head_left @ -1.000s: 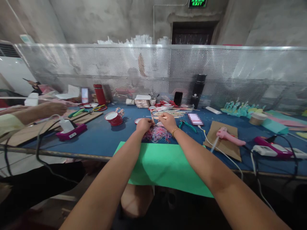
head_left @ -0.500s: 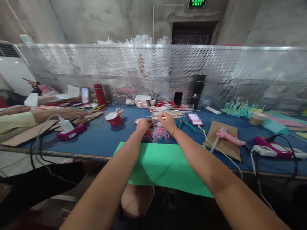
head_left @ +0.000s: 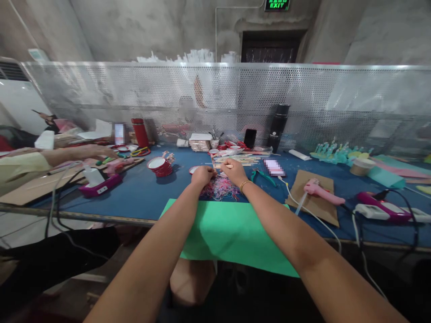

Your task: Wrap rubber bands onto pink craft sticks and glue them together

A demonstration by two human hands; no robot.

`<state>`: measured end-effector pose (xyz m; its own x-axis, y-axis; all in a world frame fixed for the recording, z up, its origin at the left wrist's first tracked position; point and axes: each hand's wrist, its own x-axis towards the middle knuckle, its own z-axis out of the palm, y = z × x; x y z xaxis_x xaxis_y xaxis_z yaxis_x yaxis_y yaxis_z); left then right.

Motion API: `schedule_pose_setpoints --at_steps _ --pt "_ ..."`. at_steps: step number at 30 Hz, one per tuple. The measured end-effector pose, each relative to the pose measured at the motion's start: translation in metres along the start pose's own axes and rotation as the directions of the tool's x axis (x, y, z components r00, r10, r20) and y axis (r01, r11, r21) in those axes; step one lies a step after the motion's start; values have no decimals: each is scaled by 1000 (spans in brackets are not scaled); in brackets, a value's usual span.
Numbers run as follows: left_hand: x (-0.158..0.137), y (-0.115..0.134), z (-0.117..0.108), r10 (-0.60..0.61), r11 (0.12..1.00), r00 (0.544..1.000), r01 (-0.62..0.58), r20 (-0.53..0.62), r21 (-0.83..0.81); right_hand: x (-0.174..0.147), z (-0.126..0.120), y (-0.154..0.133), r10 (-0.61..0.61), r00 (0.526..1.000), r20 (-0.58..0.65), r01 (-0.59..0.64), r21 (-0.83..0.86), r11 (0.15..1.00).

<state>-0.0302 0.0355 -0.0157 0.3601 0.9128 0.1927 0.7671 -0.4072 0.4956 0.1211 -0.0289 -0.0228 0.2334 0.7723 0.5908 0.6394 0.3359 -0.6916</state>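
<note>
My left hand point(head_left: 202, 176) is closed in a pinch just above a pile of pink, purple and blue thread point(head_left: 222, 188). My right hand point(head_left: 235, 171), with a beaded bracelet at its wrist, is closed over the right side of the same pile. What the fingertips hold is too small to make out. Beneath my forearms a green sheet point(head_left: 232, 231) hangs over the table's front edge. Behind the hands lie several thin wooden sticks point(head_left: 240, 159). Teal pliers point(head_left: 264, 176) rest to the right of my right hand.
A red-wrapped roll point(head_left: 160, 168) stands to the left. On the right a pink glue gun point(head_left: 321, 192) lies on cardboard point(head_left: 325, 213), near a purple power strip point(head_left: 387, 207). A black bottle point(head_left: 279, 128) stands at the back. A co-worker's arm point(head_left: 63, 156) reaches in from the left.
My hands stay in nearly the same place over the thread. At the left, the co-worker's hands have shifted, and a pink glue gun and green items now show on the cardboard there.
</note>
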Motion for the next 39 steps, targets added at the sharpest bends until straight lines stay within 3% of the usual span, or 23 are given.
schedule_pose_setpoints --at_steps 5,26,32,39 --pt "-1 1 -2 5 1000 1000 -5 11 6 0 -2 1 45 999 -19 -45 8 999" --pt "-1 0 0 7 1000 1000 -7 0 1 -1 2 -2 12 1000 0 -12 9 1000" --pt "2 -2 1 18 1000 1000 -18 2 16 0 -2 1 65 997 -36 -64 44 997" --pt "-2 1 -1 9 1000 1000 -9 5 16 0 2 -1 -7 1000 13 6 42 999"
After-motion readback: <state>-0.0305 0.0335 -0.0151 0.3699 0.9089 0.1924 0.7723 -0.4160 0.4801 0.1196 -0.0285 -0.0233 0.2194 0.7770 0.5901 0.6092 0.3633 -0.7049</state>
